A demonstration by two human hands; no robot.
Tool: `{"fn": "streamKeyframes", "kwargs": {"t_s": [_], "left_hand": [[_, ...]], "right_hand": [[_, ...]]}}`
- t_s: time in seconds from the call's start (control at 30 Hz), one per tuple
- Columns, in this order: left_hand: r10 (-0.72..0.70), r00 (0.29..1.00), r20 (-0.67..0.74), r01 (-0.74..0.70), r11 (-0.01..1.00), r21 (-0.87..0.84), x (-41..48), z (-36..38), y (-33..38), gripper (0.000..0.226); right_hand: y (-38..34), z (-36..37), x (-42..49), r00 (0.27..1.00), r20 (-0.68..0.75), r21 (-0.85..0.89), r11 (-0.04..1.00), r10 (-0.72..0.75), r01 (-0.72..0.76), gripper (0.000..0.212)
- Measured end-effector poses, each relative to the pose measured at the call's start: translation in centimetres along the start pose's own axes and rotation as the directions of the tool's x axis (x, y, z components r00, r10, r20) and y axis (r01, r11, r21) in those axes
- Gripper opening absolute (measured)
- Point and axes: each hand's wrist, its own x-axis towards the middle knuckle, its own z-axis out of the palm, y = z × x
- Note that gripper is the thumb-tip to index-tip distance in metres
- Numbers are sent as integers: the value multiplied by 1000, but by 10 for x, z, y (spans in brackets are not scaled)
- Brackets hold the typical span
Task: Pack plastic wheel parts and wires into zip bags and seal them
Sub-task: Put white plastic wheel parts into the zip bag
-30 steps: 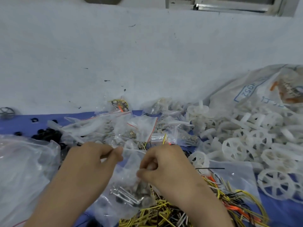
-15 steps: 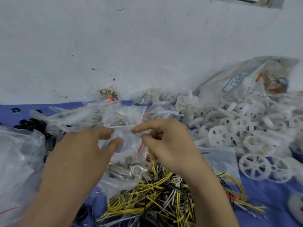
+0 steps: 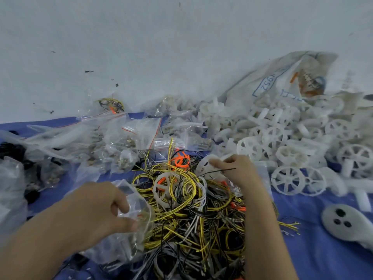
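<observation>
Right hand (image 3: pixel 240 172) has moved away, pinching a white wheel (image 3: pixel 202 168); left hand (image 3: pixel 94 207) grips zip bag (image 3: pixel 139 201).

Blue table (image 3: pixel 314 259), wires (image 3: pixel 191 209), wheels (image 3: pixel 288 179) (white), zip bags (image 3: pixel 141 130)

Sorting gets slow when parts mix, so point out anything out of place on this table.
A white wheel and an orange plastic piece lie tangled in the wire pile, away from the wheel heap on the right. A grey rounded piece with three dark holes sits alone on the blue cloth, unlike any other part.
</observation>
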Motion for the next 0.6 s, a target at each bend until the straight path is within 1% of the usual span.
{"fn": "streamKeyframes", "kwargs": {"t_s": [0.03, 0.07, 0.13, 0.17, 0.2, 0.23, 0.27, 0.37, 0.47, 0.53, 0.6], "left_hand": [[3, 1000, -2, -3, 1000, -8, 1, 2, -5, 24], [1, 1000, -13, -1, 1000, -31, 3, 4, -10, 22], [-13, 999, -45, 7, 994, -111, 5, 6, -16, 22], [-18, 998, -60, 9, 990, -142, 5, 7, -17, 23], [-23, 998, -65, 12, 987, -159, 5, 8, -18, 24], [-24, 998, -64, 14, 986, -166, 4, 8, -18, 24], [-18, 998, -56, 9, 986, -168, 4, 8, -17, 24], [14, 1000, -25, -18, 990, -142, 3, 6, -13, 20], [55, 996, -77, -60, 996, -70, 1, -1, -4, 11], [99, 987, -130, -111, 990, -84, -1, -5, 3, 16], [125, 968, -216, -152, 982, -115, -4, -11, 8, 23]], "right_hand": [[1, 6, 3, 1000, -19, -42, 999, 4, -5, 41], [3, 9, 6, 998, -71, -58, 998, 3, -7, 39], [10, 9, 13, 970, -241, -45, 999, -15, 5, 39], [13, 7, 15, 950, -312, -23, 1000, -22, 16, 34], [16, 5, 16, 937, -348, -1, 1000, -16, 16, 26], [20, 5, 17, 941, -337, 14, 1000, -4, 10, 21], [25, 5, 19, 955, -298, 20, 1000, 4, 2, 22], [35, 6, 21, 982, -184, -30, 999, -48, 44, 31], [34, 9, 24, 989, -148, 29, 999, -18, 23, 34], [32, 12, 26, 988, -148, 32, 999, -32, 38, 33], [33, 15, 29, 989, -144, 37, 998, -44, 50, 27]]}}
